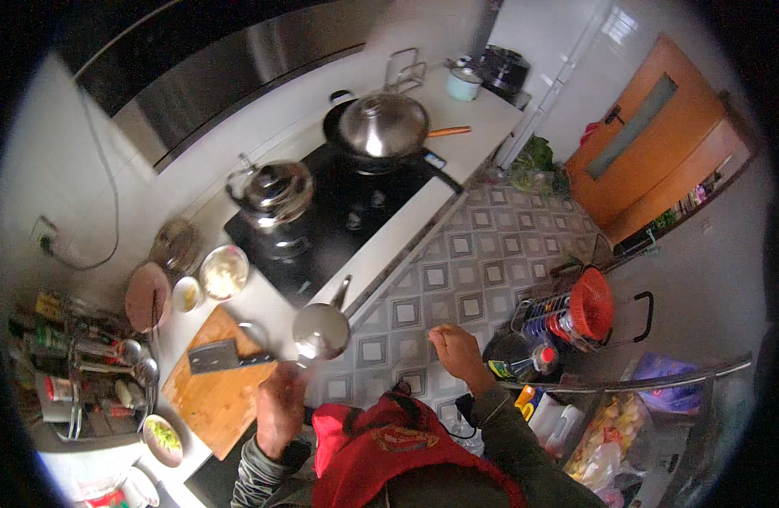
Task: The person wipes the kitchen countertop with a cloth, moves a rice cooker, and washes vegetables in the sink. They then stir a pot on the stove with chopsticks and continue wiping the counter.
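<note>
My left hand (280, 406) is curled at the near rim of a small shiny metal pot (321, 331) and appears to grip it, though blur hides the fingertips. The pot's handle points away from me, and its body overlaps the counter's edge in view. To its left, a cleaver (214, 357) with a black handle lies flat on a wooden cutting board (218, 406). My right hand (459, 355) hovers above the tiled floor with its fingers curled together; nothing shows in it.
A steel kettle (272, 190) and a lidded wok (384, 127) stand on the black cooktop (348, 216). Bowls (224, 273) sit left of it. A utensil rack (78, 387) is at far left. On my right are a red basket (591, 303), a large bottle (523, 355) and a metal-railed shelf (637, 383).
</note>
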Tool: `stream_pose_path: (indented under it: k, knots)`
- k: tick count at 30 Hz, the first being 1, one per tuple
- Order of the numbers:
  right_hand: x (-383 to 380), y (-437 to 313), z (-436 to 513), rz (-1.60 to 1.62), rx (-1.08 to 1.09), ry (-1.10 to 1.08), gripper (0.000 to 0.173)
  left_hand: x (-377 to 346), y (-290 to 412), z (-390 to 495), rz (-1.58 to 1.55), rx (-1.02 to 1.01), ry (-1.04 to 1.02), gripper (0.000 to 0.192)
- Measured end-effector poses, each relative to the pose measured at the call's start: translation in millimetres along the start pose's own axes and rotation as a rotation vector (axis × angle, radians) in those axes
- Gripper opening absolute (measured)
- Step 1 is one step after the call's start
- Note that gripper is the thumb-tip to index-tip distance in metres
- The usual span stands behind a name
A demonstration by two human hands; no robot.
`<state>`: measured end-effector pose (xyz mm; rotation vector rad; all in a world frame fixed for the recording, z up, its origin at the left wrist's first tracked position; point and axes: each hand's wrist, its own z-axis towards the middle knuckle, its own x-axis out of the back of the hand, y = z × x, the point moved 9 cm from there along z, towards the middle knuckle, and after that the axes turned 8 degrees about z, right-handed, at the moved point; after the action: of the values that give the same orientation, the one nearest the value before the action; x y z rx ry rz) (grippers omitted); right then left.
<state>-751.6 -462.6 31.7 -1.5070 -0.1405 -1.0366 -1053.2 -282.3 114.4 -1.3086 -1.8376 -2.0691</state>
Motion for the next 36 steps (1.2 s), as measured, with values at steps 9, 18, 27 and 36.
stream_pose_path:
  k: [9, 18, 27, 36]
  knots:
    - [126.7, 128.1, 21.3, -0.138, -0.011, 0.076, 0.027, -205.4, 151.2, 93.4, 0.093, -0.121, -0.317, 0.029]
    - [214.4, 273.1, 21.8, -0.357, -0.289, -0.037, 0.025, -380.0, 255.3, 216.7, -0.055, -0.224, -0.431, 0.027]
    - [313.9, 397.8, 35.6, -0.334, -0.479, 0.023, 0.022, -504.9, 332.6, 342.1, -0.13, -0.209, -0.272, 0.03]
    - [456.6, 562.9, 178.8, -0.514, -0.319, -0.042, 0.026, -580.3, 306.7, 498.1, -0.039, -0.037, 0.055, 0.024]
